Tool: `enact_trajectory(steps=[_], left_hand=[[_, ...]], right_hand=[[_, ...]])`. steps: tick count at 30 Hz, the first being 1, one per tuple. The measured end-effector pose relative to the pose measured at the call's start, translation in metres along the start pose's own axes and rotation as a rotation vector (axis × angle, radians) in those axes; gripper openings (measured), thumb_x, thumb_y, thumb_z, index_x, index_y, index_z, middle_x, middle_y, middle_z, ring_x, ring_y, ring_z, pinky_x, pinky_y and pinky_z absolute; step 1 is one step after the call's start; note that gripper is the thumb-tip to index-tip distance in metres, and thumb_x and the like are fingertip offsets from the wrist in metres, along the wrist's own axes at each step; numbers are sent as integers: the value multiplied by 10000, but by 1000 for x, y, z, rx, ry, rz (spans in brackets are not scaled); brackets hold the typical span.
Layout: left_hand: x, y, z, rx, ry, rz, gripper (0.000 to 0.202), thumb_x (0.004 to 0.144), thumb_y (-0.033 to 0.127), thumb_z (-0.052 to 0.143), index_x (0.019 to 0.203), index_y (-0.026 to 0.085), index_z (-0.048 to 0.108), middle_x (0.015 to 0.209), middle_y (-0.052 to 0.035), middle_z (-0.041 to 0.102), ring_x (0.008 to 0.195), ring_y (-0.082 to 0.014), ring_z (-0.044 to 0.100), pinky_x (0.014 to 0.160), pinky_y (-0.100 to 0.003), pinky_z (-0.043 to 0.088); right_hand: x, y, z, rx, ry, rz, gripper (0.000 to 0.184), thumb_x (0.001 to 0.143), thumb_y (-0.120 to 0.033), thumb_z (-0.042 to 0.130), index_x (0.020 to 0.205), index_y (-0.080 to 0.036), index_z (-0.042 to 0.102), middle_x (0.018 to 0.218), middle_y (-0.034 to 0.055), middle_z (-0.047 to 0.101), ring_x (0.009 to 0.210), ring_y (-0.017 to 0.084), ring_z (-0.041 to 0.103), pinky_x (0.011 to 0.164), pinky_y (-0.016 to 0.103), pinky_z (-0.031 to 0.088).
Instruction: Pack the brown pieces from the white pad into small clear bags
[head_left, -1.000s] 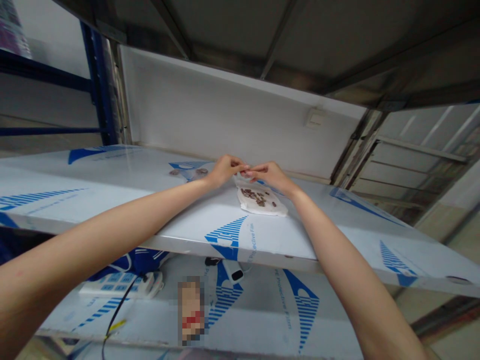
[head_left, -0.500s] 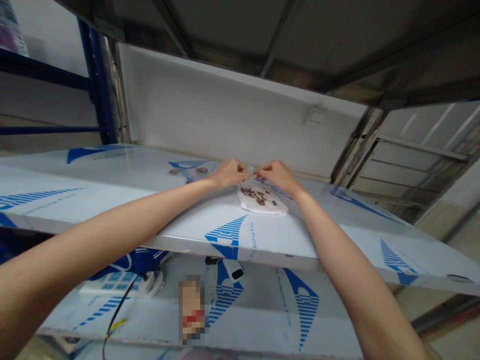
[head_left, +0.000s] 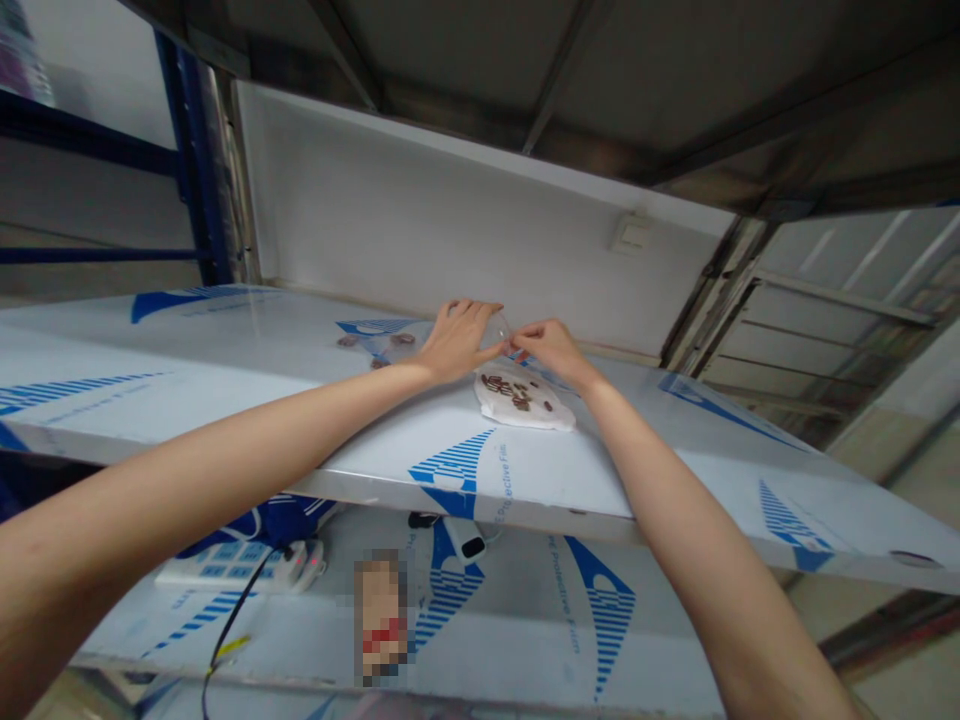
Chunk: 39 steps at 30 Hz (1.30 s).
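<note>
Two hands working at a clear film beside a white packet

The left hand (head_left: 461, 340) is spreading its fingers, with the thumb standing apart from them, and a clear film (head_left: 501, 326) is showing in the gap. The right hand (head_left: 553, 352) is pressing its thumb and fingertips together, pinching the edge of that film. The film is standing up between the two hands, above the shelf (head_left: 247, 390); whether it is forming the mouth of a bag is too faint to tell.

Just below the hands, the white packet (head_left: 544, 412) is lying flat on the shelf, nearer its front edge than the film. Small brown pieces (head_left: 517, 395) are showing across its face, most of them clustering toward the left and a few sitting apart at the right; the picture is leaving unclear whether they are lying inside or printed on it. Left of the left hand, a few brown lumps (head_left: 403, 340) are resting on the shelf, seemingly with clear plastic about them.

On the lower shelf (head_left: 525, 620), a power strip (head_left: 225, 572) is lying at the left, a black cable (head_left: 236, 610) is trailing down from it, and a white device (head_left: 463, 538) is sitting near the middle.
</note>
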<state>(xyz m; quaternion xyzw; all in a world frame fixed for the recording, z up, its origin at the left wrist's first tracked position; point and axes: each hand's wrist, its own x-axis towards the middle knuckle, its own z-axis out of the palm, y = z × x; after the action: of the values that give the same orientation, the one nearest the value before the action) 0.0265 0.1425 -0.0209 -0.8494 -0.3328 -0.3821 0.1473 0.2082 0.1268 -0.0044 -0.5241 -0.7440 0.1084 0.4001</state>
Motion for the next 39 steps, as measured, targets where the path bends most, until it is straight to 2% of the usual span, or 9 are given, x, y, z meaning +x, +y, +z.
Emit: enact_trajectory(steps=[2,4,10,19,26,30,35,39], left_hand=[[0,1,2,6,1,10,658,855,484,542,1370,98,403,1324,-170,532,1207,-291,459,1051,-423,255],[-1,2,2,27,-6,14,747,811,508,598,1390,87,385,1327,-184,528,1213,-305,453,1076,-446,219],[0,2,-3,39,36,-23,590,808,392,618,1330,154,481,1275,-146,581,1192,-308,466,1090,-475,187],[3,-2,0,-38,82,-100,687,762,485,670,1337,158,485,1292,-131,582,1200,-307,454,1070,-449,216],[3,-6,3,-78,118,-152,539,775,506,655,1225,221,573,1256,-77,611,1172,-283,479,1054,-426,250],[4,-7,2,-86,132,-172,480,788,434,659,1214,230,572,1254,-68,615,1171,-282,484,1051,-425,256],[4,-8,0,-111,129,-215,501,777,393,666,1236,228,551,1257,-62,611,1172,-284,483,1041,-422,261],[4,-7,-2,-131,112,-218,493,779,395,661,1226,220,551,1250,-63,611,1175,-282,478,1032,-415,266]], right_hand=[[0,-1,1,38,-2,-15,210,748,-200,537,699,-122,725,734,81,728,642,157,662,623,242,500],[0,-4,2,90,-18,-28,204,745,-188,536,700,-123,724,752,86,732,675,163,670,650,250,511],[-1,-9,8,139,-46,-37,188,770,-226,572,737,-127,728,753,81,732,654,152,659,670,260,513],[-1,-12,1,73,0,-52,213,790,-233,566,785,-126,750,768,81,738,698,169,672,672,255,489],[0,-10,2,65,-7,-20,209,831,-220,545,804,-127,731,812,78,741,661,144,658,660,242,486],[0,-1,-4,86,-80,55,296,899,-279,473,943,-110,712,913,123,738,735,172,669,656,268,499],[0,7,-14,-118,-355,58,119,711,-165,656,792,-128,735,832,72,742,734,176,645,696,264,477],[-2,6,-11,-175,-464,30,116,685,-171,688,786,-159,743,827,52,746,752,170,645,726,257,466]])
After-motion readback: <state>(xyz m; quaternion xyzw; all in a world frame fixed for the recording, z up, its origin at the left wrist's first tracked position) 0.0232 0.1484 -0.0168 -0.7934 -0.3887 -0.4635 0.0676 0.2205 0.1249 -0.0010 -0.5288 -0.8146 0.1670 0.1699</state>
